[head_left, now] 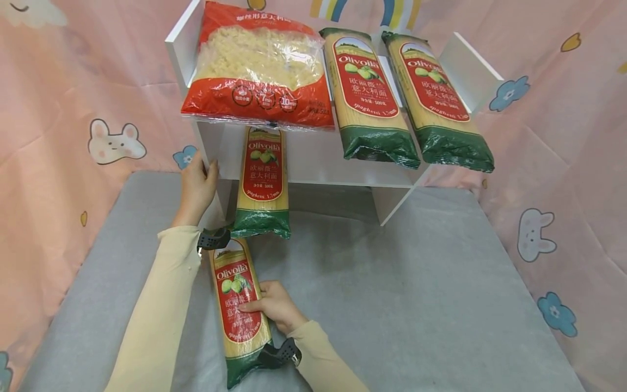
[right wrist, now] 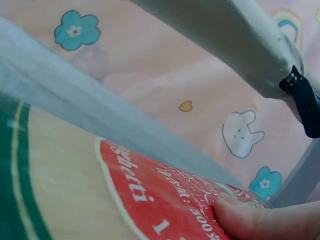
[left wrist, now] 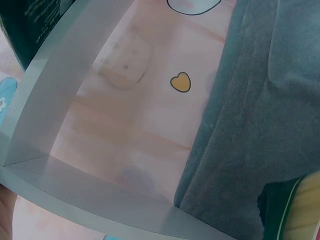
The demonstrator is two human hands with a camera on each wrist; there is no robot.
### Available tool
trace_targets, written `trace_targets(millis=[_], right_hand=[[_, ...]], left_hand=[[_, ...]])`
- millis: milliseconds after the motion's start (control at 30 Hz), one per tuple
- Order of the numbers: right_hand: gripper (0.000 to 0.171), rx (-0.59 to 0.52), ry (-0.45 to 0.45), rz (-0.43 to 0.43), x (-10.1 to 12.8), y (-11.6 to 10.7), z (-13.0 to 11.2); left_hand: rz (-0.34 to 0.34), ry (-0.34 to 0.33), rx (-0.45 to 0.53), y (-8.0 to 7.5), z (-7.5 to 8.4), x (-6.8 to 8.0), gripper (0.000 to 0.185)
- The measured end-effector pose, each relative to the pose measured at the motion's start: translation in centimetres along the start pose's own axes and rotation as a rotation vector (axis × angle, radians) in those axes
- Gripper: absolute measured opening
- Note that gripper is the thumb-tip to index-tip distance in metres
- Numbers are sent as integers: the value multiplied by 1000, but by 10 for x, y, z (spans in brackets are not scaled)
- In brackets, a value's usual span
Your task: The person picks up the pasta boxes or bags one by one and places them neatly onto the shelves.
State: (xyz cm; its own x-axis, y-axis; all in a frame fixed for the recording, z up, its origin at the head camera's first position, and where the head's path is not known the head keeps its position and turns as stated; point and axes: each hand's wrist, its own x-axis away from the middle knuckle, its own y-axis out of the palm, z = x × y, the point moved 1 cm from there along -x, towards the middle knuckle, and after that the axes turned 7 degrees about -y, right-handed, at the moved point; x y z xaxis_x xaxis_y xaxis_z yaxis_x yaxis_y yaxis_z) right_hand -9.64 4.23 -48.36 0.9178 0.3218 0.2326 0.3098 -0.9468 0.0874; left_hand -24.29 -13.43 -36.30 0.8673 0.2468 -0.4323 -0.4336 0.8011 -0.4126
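Observation:
My right hand (head_left: pixel 279 306) grips a spaghetti pack (head_left: pixel 243 332) low over the grey cloth, its thumb lying across the red label. That thumb (right wrist: pixel 245 217) also shows on the label in the right wrist view. At the left of the white shelf (head_left: pixel 333 163), my left hand (head_left: pixel 197 185) holds the side panel by its edge; some fingers are hidden behind it. Another spaghetti pack (head_left: pixel 263 169) lies on the middle board just right of that hand, its green end jutting over the front. In the left wrist view only a sliver of skin shows beside the white panel (left wrist: pixel 75 200).
On the top board lie a red bag of spiral pasta (head_left: pixel 264 65) and two more spaghetti packs (head_left: pixel 369 98), their ends hanging over the front. Grey cloth (head_left: pixel 416 305) covers the table. A pink patterned curtain (head_left: pixel 563 163) hangs behind and at both sides.

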Motion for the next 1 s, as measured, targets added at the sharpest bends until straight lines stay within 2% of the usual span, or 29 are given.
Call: trace_targets(millis=[267, 567, 1000], right_hand=[[19, -55, 8, -12, 8, -11, -2], [22, -71, 5, -19, 17, -36, -4], [21, -85, -40, 42, 30, -71, -17]], left_hand=[[-11, 7, 1, -1, 1, 1, 20], [-8, 10, 5, -1, 1, 0, 21], [-1, 14, 3, -1, 1, 1, 19]])
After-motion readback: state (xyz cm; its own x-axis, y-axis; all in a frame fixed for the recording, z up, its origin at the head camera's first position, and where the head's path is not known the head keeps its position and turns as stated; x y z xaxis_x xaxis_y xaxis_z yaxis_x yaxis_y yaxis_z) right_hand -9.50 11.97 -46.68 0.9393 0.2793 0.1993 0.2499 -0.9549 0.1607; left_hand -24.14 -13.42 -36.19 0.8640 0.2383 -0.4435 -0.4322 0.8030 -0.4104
